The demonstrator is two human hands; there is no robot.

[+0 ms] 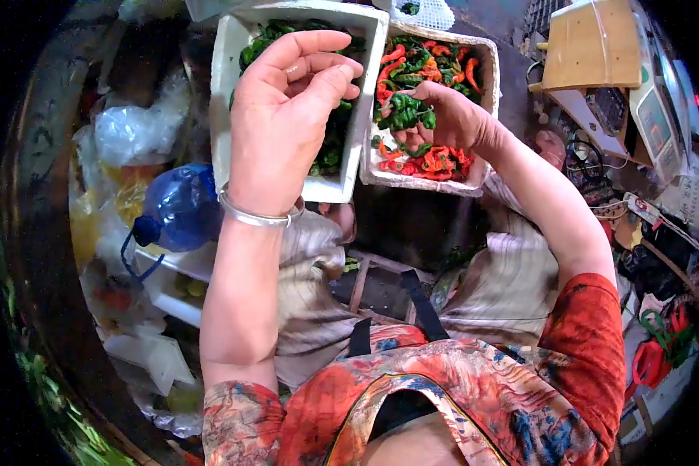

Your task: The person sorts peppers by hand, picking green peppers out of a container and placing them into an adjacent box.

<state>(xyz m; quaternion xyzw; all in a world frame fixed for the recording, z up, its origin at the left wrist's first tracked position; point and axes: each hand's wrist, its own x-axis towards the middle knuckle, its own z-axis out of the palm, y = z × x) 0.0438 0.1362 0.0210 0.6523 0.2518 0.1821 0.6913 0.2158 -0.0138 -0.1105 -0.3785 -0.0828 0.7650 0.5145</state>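
Observation:
My left hand (283, 116), with a bangle on its wrist, is raised over a white foam box (219, 101) of green peppers (330, 151). Its fingers curl in and the thumb meets them; whatever lies between them, if anything, is hidden. In my right hand (462, 116) is a bunch of wrinkled green peppers (405, 113), gripped between thumb and fingers. That hand reaches into a second foam box (489, 74), where red chilies (435, 161) lie in front and mixed red and green ones behind.
A blue plastic jug (180, 208) and clear plastic bags (132, 133) are at the left. A weighing scale (654, 128) and a wooden board (594, 46) stand at the right, near tangled cords. A white mesh basket (423, 14) sits behind the boxes.

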